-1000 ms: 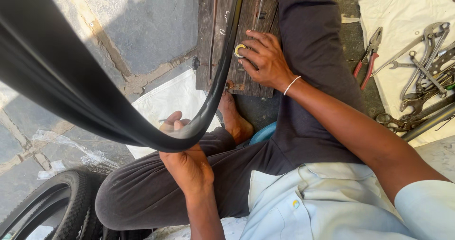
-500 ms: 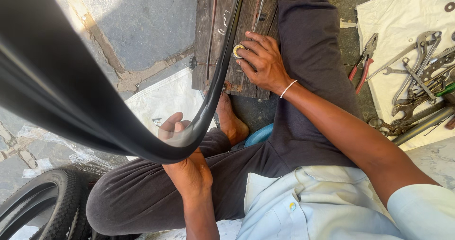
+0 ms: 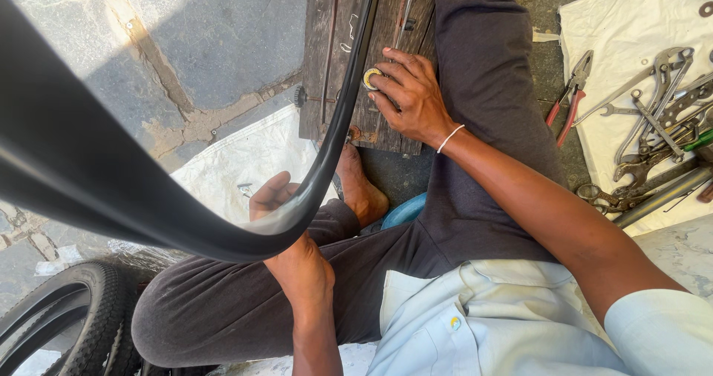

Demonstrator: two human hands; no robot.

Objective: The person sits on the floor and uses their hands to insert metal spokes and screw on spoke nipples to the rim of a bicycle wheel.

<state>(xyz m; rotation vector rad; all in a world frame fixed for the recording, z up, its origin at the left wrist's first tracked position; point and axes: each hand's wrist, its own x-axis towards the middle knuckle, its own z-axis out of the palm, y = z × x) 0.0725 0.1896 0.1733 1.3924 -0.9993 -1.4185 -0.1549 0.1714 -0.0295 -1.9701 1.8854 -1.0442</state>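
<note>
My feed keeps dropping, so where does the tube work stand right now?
Done, by the look of it: the black inner tube is out of the tyre, which lies apart at lower left. In hand: the left hand holds up the tube loop, while the right hand pinches a small round yellowish piece against the wooden board. Left: pliers and spanners lie untouched on the cloth.

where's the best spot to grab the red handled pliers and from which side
Probably by the two red handles, pinched together from the lower end. The pliers lie flat and apart from the wrench pile, metal head pointing up onto the white cloth, handles on bare ground.
</note>
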